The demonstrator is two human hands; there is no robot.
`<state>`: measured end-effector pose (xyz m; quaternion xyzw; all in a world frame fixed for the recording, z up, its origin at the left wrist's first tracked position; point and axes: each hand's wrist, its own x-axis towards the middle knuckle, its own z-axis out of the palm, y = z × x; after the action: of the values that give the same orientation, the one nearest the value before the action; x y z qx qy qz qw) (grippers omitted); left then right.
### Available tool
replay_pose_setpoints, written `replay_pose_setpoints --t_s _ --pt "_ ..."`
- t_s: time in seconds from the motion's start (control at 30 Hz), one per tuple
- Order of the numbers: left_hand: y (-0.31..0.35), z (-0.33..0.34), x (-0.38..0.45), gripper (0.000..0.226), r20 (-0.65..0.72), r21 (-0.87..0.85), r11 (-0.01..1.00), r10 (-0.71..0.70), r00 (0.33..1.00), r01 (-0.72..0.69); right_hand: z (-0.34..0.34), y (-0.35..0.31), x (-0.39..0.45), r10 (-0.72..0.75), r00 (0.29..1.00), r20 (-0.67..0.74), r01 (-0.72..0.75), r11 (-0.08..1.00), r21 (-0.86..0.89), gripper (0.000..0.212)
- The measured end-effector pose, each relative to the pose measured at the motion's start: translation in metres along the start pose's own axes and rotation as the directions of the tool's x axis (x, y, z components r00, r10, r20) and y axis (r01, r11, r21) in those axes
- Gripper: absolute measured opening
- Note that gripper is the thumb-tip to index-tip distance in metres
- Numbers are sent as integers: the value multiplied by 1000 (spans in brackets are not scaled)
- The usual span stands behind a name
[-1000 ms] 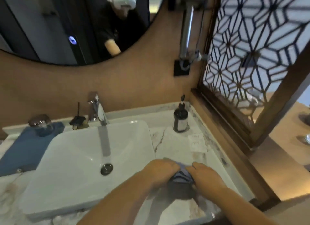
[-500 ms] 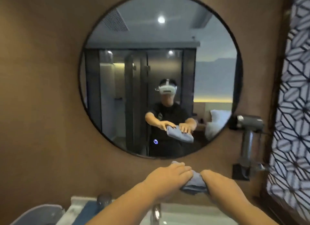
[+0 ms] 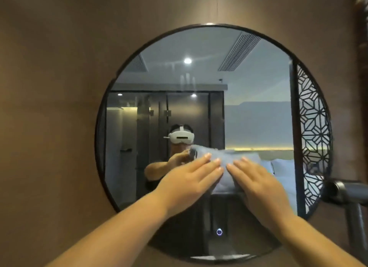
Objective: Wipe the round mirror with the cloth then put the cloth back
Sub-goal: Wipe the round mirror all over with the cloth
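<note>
The round mirror with a thin black rim hangs on the brown wall and fills the middle of the view. A pale blue cloth is pressed flat against the glass near the mirror's centre. My left hand lies on the cloth's left part with fingers spread. My right hand lies on its right part, fingers also flat. Both hands hold the cloth against the mirror. The hands cover much of the cloth. The mirror reflects a person with a white headset.
A grey wall-mounted hair dryer sticks out at the right, close to the mirror's lower right rim. A dark wooden lattice screen edge runs down the far right. Brown wall surrounds the mirror.
Both hands lifted the bunched cloth from the countertop beside the sink up to the mirror. The cloth now lies spread flat on the glass, and the view has tilted upward.
</note>
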<state>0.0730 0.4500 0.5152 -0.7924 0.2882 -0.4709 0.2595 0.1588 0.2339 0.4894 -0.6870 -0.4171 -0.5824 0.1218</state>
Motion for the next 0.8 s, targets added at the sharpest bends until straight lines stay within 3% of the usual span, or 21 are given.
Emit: replay_pose_setpoints --t_s 0.1,0.23,0.4,0.47,0.53,0.6,0.8 --pt "-44 -3 30 63 -107 121 993 30 994 -17 5 26 47 -46 989 -140 37 997 -65 38" --pt "-82 1 55 68 -60 170 981 -78 995 87 25 51 89 -22 983 -181 1 993 -118 38" --pt "-111 38 19 68 105 256 931 -295 950 260 81 67 82 127 975 182 -98 982 -161 60" --pt "-126 48 -12 67 94 309 869 -431 897 386 96 69 75 148 965 218 -107 976 -187 63" --pt "-138 50 -39 68 49 353 785 -559 828 509 102 64 80 112 979 169 -86 984 -157 65" --pt "-149 49 -57 70 9 385 704 -649 761 596 107 57 87 77 992 103 -66 992 -106 80" --pt "-178 37 -99 69 -224 258 484 -812 539 836 126 25 114 -11 1000 24 15 988 -154 91"
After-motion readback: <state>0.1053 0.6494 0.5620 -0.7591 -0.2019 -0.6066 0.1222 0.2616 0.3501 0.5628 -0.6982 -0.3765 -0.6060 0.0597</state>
